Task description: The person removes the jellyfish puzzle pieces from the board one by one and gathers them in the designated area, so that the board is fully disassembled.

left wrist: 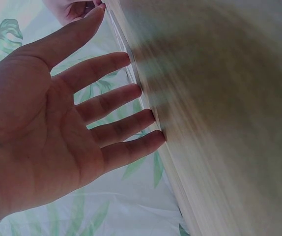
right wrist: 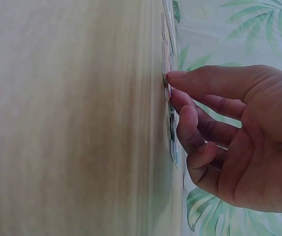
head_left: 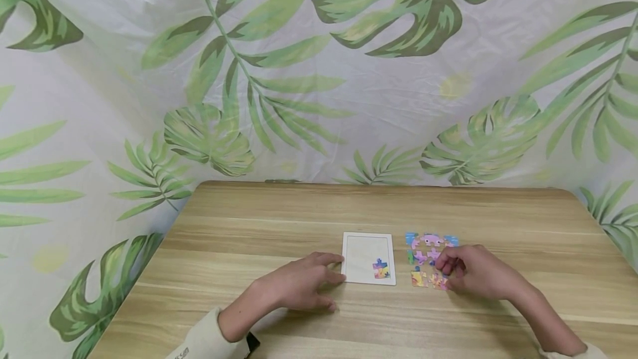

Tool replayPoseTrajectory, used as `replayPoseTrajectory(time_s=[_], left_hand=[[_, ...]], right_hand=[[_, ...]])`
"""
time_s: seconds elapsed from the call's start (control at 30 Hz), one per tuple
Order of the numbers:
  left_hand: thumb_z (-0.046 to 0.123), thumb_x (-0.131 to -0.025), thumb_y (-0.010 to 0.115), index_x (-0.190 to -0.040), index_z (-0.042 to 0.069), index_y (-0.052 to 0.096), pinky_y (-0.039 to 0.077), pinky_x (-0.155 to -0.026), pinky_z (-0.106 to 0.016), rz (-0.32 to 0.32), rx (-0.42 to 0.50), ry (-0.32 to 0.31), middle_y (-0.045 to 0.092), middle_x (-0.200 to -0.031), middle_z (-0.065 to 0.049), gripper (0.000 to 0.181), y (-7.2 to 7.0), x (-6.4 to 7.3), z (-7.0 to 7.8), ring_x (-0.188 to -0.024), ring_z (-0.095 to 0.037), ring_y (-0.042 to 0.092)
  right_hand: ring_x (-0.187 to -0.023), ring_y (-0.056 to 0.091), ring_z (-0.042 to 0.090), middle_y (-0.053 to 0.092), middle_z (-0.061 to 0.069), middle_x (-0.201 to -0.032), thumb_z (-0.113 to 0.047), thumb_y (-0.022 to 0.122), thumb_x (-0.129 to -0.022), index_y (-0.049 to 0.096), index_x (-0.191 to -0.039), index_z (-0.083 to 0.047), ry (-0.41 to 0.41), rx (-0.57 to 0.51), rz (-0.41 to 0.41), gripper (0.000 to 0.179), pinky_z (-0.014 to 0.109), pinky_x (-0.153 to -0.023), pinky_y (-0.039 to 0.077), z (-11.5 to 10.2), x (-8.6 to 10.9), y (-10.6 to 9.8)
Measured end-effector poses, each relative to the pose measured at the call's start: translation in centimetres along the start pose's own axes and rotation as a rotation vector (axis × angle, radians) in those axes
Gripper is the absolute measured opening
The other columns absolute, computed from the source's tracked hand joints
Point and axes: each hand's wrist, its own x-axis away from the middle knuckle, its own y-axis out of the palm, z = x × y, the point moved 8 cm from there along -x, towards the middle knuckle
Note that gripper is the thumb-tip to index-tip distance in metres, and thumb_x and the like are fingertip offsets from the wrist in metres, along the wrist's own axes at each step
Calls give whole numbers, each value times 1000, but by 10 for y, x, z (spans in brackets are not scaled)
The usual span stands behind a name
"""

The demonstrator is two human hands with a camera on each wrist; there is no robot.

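Observation:
A white puzzle tray (head_left: 360, 256) lies on the table, with a few colourful puzzle pieces (head_left: 381, 270) in its lower right corner. Spread and nearly straight, the fingers of my left hand (head_left: 305, 282) touch the tray's left edge; the left wrist view shows the bare palm of that hand (left wrist: 57, 123). To the right of the tray is a group of puzzle pieces (head_left: 430, 241) with a pink face picture. Over its lower right part, my right hand (head_left: 480, 273) pinches a puzzle piece (right wrist: 166, 88) between thumb and index finger, low at the tabletop. Its other fingers are curled.
The wooden table (head_left: 269, 215) reaches back to a leaf-printed cloth (head_left: 309, 98) hanging behind it. A small dark object (head_left: 252, 341) shows beside the left sleeve (head_left: 209, 337).

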Motion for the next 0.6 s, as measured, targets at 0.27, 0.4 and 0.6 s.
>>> replayPoseTrajectory(time_s=[0.27, 0.4, 0.6], left_hand=[[40, -94, 83, -143, 20, 72, 51, -118, -49, 2, 4, -6, 47, -168, -4, 54, 1, 0, -1, -155, -29, 46], [39, -94, 84, -143, 20, 72, 51, -118, -49, 3, 4, -5, 47, -168, -4, 54, 2, 0, -1, -155, -29, 46], [40, -94, 83, -143, 20, 72, 53, -116, -50, 1, 2, -5, 47, -168, -4, 54, 0, 1, 0, -155, -29, 46]], right_hand=[[-81, 56, 3, 69, -1, -97, -9, 86, -87, 72, -107, -9, 6, 3, -6, 24, 23, -70, 52, 0, 0, 1], [-81, 56, 3, 69, -1, -97, -10, 87, -87, 72, -106, -10, 4, 4, -4, 24, 23, -70, 52, -1, 0, 1], [-81, 56, 2, 69, -2, -96, -10, 87, -86, 72, -106, -10, 3, 8, 3, 24, 22, -70, 52, -1, -1, 0]])
